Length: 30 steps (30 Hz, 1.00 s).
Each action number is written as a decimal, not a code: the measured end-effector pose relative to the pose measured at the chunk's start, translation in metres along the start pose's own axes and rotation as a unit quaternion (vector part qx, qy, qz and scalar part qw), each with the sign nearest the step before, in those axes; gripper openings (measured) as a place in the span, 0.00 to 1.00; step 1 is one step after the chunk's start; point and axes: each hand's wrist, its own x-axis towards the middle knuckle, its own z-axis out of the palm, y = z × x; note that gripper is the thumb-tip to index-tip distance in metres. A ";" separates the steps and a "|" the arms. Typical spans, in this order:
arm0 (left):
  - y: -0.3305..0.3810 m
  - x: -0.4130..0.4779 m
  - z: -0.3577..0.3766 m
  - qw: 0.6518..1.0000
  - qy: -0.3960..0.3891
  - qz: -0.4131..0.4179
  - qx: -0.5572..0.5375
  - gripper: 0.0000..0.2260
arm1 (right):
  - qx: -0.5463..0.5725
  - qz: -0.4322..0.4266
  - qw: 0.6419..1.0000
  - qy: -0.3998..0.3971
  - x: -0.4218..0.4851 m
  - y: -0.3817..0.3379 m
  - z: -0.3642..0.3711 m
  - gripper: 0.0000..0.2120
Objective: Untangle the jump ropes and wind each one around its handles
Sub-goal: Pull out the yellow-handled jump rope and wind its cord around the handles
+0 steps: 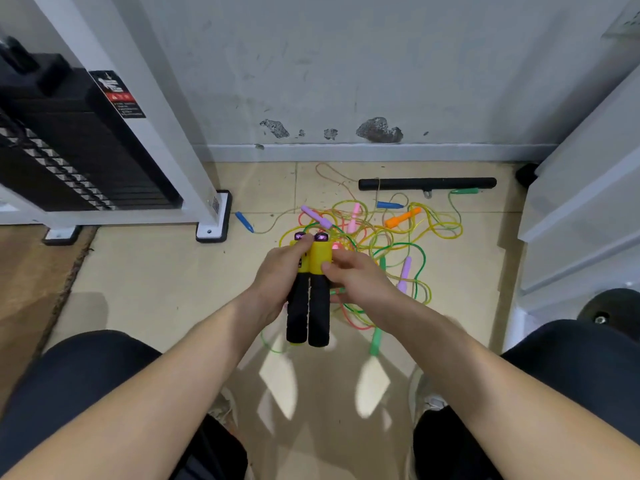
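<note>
Between my knees [86, 368] I see my left hand [277, 271] and right hand [351, 273] both gripping the paired yellow-and-black handles [310, 306] above the rope tangle [381, 233]. The floor [156, 271] is hemmed by machine frame [166, 133] left, cabinet [581, 220] right, wall [346, 64] ahead.

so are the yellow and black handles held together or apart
Together: the two handles lie side by side, left hand gripping them, right hand pinching one.

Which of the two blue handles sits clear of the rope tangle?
The left blue handle, by the white rack foot, with only a thin rope trailing to the pile. The right blue handle lies at the tangle's edge, below the black bar.
</note>
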 end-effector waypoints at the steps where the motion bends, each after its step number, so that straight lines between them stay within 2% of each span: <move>1: 0.000 0.002 -0.001 1.000 -0.006 0.003 -0.022 0.17 | -0.008 0.003 1.000 0.003 0.002 0.001 0.000 0.10; 4: 0.005 0.002 -0.003 0.996 -0.041 -0.012 -0.080 0.11 | -0.033 -0.007 0.999 0.016 0.007 0.002 0.001 0.11; 9: 0.008 -0.001 -0.006 0.991 -0.066 -0.065 -0.093 0.20 | -0.113 -0.050 0.991 0.053 0.011 0.003 0.000 0.07; 12: 0.009 -0.004 -0.006 0.994 -0.077 -0.028 -0.074 0.24 | -0.193 -0.087 0.975 0.060 0.010 0.004 -0.001 0.04; 17: 0.011 -0.009 -0.007 0.997 -0.061 0.009 -0.050 0.11 | -0.282 -0.119 0.951 0.032 0.002 0.002 0.000 0.07; 19: 0.010 -0.008 -0.009 0.997 -0.065 0.021 -0.034 0.08 | -0.321 -0.112 0.940 0.011 -0.001 -0.005 -0.007 0.13; 21: 0.010 -0.008 -0.009 0.997 -0.074 0.038 -0.009 0.07 | -0.340 -0.090 0.934 0.055 0.002 -0.014 -0.021 0.19; 23: 0.012 -0.012 -0.009 0.991 -0.124 0.050 0.001 0.05 | -0.275 -0.085 0.949 0.130 0.008 -0.018 -0.036 0.11; 24: 0.014 -0.014 -0.010 0.986 -0.159 0.056 0.007 0.06 | -0.241 -0.089 0.956 0.139 0.011 -0.018 -0.041 0.10; 25: 0.015 -0.015 -0.011 0.979 -0.195 0.063 0.014 0.07 | -0.225 -0.095 0.963 0.114 0.012 -0.017 -0.045 0.17; 27: 0.017 -0.017 -0.014 0.964 -0.256 0.075 0.017 0.12 | -0.220 -0.083 0.972 -0.002 0.014 -0.009 -0.048 0.29; 29: 0.019 -0.017 -0.017 0.957 -0.280 0.076 0.009 0.15 | -0.249 -0.052 0.962 -0.097 0.015 -0.002 -0.046 0.30; 30: 0.021 -0.017 -0.019 0.956 -0.283 0.074 0.003 0.14 | -0.259 -0.043 0.957 -0.119 0.016 0.001 -0.047 0.26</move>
